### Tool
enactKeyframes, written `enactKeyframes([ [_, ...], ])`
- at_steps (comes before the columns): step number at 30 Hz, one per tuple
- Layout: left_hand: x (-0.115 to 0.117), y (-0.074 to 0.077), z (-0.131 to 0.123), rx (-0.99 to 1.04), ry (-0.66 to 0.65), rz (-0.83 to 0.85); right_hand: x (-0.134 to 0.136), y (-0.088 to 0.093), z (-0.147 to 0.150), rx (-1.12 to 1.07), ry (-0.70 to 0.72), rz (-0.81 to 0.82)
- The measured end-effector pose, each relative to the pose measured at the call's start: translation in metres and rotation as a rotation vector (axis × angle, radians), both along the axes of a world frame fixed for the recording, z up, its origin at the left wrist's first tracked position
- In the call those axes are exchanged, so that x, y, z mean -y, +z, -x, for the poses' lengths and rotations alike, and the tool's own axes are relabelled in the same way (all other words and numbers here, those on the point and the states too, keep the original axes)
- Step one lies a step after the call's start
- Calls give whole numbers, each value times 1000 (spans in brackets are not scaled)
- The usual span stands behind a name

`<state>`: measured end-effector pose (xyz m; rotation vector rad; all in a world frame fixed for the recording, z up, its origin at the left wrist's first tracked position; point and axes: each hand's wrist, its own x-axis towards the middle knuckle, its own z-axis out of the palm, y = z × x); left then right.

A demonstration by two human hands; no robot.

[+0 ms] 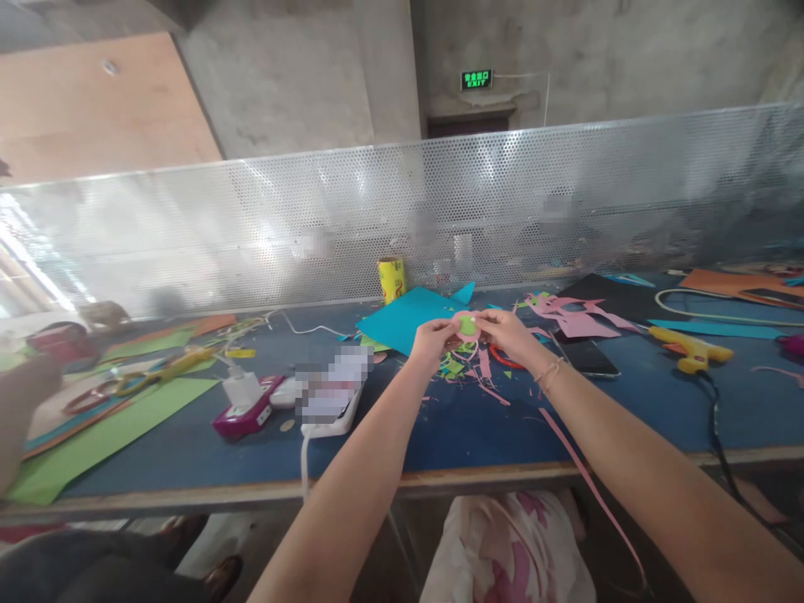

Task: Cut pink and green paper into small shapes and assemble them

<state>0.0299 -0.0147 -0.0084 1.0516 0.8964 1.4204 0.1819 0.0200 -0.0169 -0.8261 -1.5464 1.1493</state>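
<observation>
Above the middle of the blue table, both hands hold up a small round piece with a pink rim and a green centre, the pink-and-green disc. My left hand pinches its left edge. The fingers of my right hand close on its right edge, near a small white spot on the green. Beneath the hands lie green and pink paper scraps. An orange-red loop, partly hidden by my right wrist, rests beside them. Behind my left hand is a large blue sheet.
A yellow glue gun with a black cord and a dark phone lie to the right. At left are a white power strip, a purple plug box and green sheets. A perforated metal screen borders the table's back.
</observation>
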Motion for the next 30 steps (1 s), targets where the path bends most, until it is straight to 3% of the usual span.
enactKeyframes([
  [9, -8, -4, 2, 69, -57, 84, 1, 3, -5, 10, 3, 6],
  [16, -5, 1, 3, 167, -172, 200, 3, 4, -4, -65, 75, 79],
  [24, -3, -6, -4, -59, -119, 40, 4, 4, -6, 60, -48, -84],
  [30, -4, -8, -4, -107, -117, -7, 3, 4, -4, -45, 24, 47],
])
